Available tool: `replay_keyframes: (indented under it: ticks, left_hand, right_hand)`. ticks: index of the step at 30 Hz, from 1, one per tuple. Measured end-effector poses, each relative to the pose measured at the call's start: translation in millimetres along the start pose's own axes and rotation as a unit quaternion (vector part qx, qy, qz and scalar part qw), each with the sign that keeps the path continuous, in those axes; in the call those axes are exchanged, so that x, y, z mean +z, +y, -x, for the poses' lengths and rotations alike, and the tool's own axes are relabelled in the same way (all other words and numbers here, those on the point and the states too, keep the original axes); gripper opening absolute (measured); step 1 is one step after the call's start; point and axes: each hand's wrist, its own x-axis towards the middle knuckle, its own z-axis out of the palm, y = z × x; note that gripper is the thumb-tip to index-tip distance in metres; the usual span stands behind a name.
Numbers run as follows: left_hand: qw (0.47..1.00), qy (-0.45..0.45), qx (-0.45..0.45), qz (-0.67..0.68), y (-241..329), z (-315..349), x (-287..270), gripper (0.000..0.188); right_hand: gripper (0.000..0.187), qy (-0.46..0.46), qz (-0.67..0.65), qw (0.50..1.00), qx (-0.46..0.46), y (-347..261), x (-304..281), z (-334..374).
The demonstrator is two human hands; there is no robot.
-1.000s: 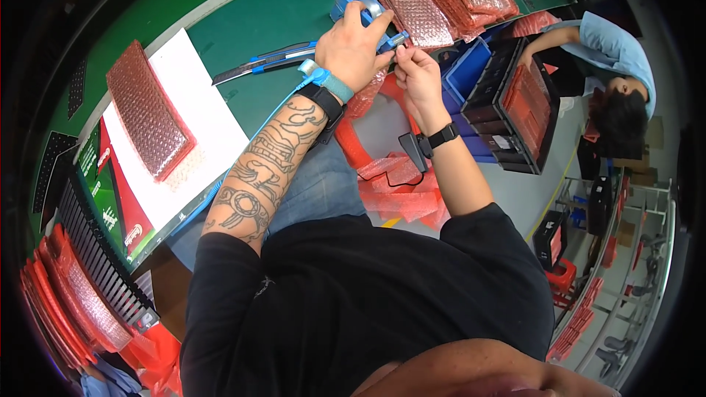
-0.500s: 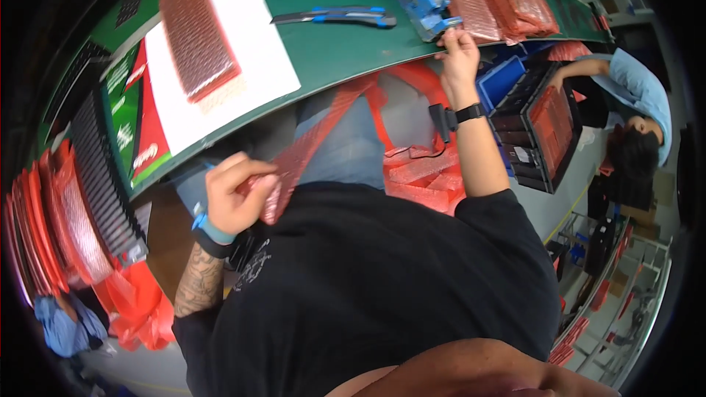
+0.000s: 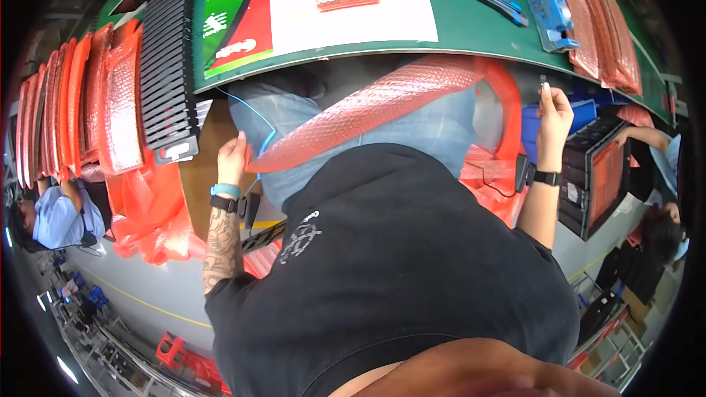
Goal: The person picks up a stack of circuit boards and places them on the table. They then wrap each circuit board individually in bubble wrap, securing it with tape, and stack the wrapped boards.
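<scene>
Right hand (image 3: pixel 555 114) has come off the blue tape dispenser (image 3: pixel 550 16) — pinching some tiny bit (image 3: pixel 543 81), upper right. Left hand (image 3: pixel 232 158) pinches the red bubble wrap (image 3: pixel 368 112) by its lower-left end — mid-frame, between both hands.

Left hand (image 3: pixel 232 159): yours, pinched, left and nearer you.
Right hand (image 3: pixel 554 115): yours, pinched, right and farther.
Forearms (image 3: pixel 222 241): yours, spread wide, both pointing far.
</scene>
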Motion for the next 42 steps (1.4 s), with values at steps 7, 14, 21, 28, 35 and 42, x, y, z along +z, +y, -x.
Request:
replay_keyframes:
  ticks: [7, 14, 21, 28, 35, 42]
  left_hand:
    - [0.896, 0.09, 0.386, -0.2, 178, 21, 19, 0.013]
    - [0.765, 0.108, 0.581, -0.257, 269, -21, 125, 0.033]
    - [0.758, 0.191, 0.555, -0.284, 250, -33, 147, 0.046]
    - [0.767, 0.136, 0.562, -0.279, 238, -24, 142, 0.048]
    - [0.752, 0.121, 0.587, -0.274, 211, -2, 126, 0.041]
    - [0.723, 0.221, 0.597, -0.269, 206, -14, 127, 0.031]
  right_hand:
    - [0.014, -0.227, 0.035, 0.972, -0.054, -93, 100, 6]
    - [0.061, -0.342, 0.139, 0.882, -0.292, -124, 266, -21]
    - [0.078, -0.301, 0.18, 0.837, -0.421, -94, 289, -38]
    - [0.082, -0.289, 0.057, 0.915, -0.276, -70, 262, -6]
    - [0.078, -0.308, 0.146, 0.88, -0.329, -73, 236, 34]
    - [0.078, -0.328, 0.102, 0.86, -0.378, -96, 255, 27]
